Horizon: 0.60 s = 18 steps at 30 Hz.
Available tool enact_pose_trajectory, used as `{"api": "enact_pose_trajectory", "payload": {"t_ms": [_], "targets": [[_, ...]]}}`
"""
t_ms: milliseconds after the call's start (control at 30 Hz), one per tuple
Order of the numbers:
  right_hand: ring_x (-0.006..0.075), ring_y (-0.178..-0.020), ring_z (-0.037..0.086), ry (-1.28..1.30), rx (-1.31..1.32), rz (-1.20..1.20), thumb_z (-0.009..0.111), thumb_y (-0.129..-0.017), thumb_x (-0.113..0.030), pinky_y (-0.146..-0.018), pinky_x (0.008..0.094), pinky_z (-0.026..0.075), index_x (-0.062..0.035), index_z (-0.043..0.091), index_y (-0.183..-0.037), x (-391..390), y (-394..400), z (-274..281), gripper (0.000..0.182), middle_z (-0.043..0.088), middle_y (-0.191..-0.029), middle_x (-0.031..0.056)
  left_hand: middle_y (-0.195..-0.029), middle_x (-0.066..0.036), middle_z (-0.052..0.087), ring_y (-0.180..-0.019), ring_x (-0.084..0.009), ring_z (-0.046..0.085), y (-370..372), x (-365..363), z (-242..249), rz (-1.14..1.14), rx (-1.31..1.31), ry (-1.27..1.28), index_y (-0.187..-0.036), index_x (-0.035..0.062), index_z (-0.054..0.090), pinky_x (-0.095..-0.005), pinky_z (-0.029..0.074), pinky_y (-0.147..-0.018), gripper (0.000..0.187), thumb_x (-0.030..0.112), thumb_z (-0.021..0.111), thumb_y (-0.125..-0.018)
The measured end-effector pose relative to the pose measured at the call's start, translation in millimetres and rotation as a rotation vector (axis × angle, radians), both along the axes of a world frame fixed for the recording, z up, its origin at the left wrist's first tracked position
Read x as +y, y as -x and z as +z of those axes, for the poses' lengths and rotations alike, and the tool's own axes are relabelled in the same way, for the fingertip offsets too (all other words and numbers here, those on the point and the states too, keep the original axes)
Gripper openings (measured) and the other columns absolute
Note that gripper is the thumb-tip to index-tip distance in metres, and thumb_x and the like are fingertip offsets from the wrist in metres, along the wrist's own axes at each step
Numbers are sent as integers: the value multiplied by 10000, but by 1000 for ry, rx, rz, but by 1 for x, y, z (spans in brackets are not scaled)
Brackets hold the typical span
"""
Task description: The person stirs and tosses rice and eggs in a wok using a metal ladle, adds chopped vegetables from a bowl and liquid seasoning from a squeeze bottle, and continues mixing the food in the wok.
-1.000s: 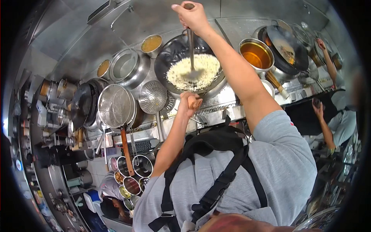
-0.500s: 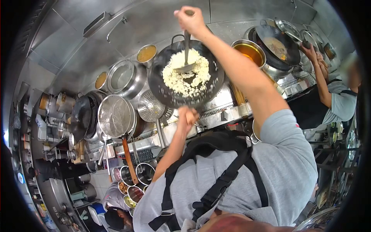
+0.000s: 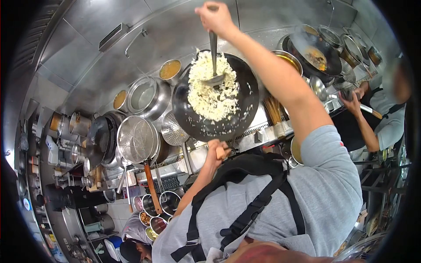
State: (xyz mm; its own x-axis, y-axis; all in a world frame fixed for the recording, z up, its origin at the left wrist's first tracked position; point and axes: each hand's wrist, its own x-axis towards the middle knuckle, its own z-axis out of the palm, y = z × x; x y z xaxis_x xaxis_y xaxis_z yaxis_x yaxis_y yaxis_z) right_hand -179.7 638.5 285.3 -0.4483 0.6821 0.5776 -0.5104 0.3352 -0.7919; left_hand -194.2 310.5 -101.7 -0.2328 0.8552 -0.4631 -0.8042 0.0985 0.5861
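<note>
In the head view, a black wok (image 3: 215, 129) is tilted over the stove, with pale yellow-white rice (image 3: 213, 105) heaped toward its far side. Some grains rise past the far rim. My left hand (image 3: 219, 150) is closed at the wok's near edge, around its handle, which the fingers mostly hide. High over the far rim, my right hand (image 3: 215, 18) wraps round the top of a ladle (image 3: 214, 52). The ladle hangs nearly upright, its bowl resting in the rice.
Left of the wok are a perforated skimmer (image 3: 174, 128), a wire strainer (image 3: 138, 139) and a steel pot (image 3: 148, 97). A pot of amber liquid (image 3: 289, 61) and a steaming wok (image 3: 316, 57) stand right. A co-worker's hands (image 3: 353, 101) hold a ladle beside that wok.
The wok and my left hand have come nearer my body, and the rice has shifted toward the far rim. The co-worker's ladle has left the steaming wok and now lies nearer the counter.
</note>
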Motion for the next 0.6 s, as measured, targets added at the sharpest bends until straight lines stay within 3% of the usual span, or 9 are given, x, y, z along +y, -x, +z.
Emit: {"api": "enact_pose_trajectory", "payload": {"t_ms": [100,133,200,267,300,333,467,533,600], "targets": [[63,-515,412,30,-23,-18,691,-828,-223,-472,289,362,-10,531,-641,-32,-9,50,325,484,-513,0,-911,-97,597,-807,-275,622,-1,4,31,9,-84,13,-978,129,523,-451,547,-668,169,197,603,-846],[58,-485,417,-35,-7,-50,689,-842,-218,-442,271,345,-32,525,-634,-43,-6,45,323,483,-510,-9,-887,-90,604,-770,-276,621,7,23,38,-22,-91,-71,-969,128,530,-454,547,-657,158,176,601,-837],[48,-425,427,-165,12,-111,685,-869,-209,-382,233,311,-77,514,-619,-61,7,11,330,479,-503,-28,-798,-121,610,-648,-296,588,26,72,45,-74,-246,-38,-934,111,523,-424,544,-595,139,242,553,-897],[42,-432,428,-214,43,-175,680,-873,-181,-399,226,316,-84,513,-617,-37,34,-63,320,496,-511,-25,-793,-79,617,-702,-286,612,15,93,71,99,-59,51,-878,128,534,-423,533,-628,89,187,591,-844],[41,-429,425,-233,57,-203,674,-873,-168,-403,224,317,-86,512,-615,-25,30,-74,315,487,-508,-32,-790,-85,612,-709,-285,613,11,85,58,79,-132,-51,-863,134,522,-413,527,-612,82,173,590,-839],[41,-426,422,-267,73,-223,668,-874,-155,-406,222,317,-89,511,-614,-14,22,-75,311,478,-504,-39,-811,-84,603,-705,-278,607,13,70,12,5,-161,-133,-867,142,517,-401,528,-602,83,160,593,-839],[61,-513,422,21,-29,85,663,-836,-167,-489,285,369,-20,511,-600,-4,-22,20,317,485,-517,13,-822,-73,586,-680,-239,579,-17,-3,27,-8,26,111,-826,143,517,-377,523,-577,66,119,579,-822],[78,-368,379,18,9,35,622,-887,-168,-348,252,287,-126,443,-596,-47,-33,63,345,411,-482,-30,-791,-77,578,-705,-255,598,-4,8,23,-47,-111,-37,-856,116,510,-407,564,-624,70,95,561,-813],[73,-469,419,-141,-14,-121,651,-846,-168,-446,274,349,-49,488,-606,-59,-19,42,314,467,-510,13,-779,-83,578,-713,-267,602,21,48,37,-159,-279,-226,-875,107,506,-417,582,-666,78,94,556,-816]]}}
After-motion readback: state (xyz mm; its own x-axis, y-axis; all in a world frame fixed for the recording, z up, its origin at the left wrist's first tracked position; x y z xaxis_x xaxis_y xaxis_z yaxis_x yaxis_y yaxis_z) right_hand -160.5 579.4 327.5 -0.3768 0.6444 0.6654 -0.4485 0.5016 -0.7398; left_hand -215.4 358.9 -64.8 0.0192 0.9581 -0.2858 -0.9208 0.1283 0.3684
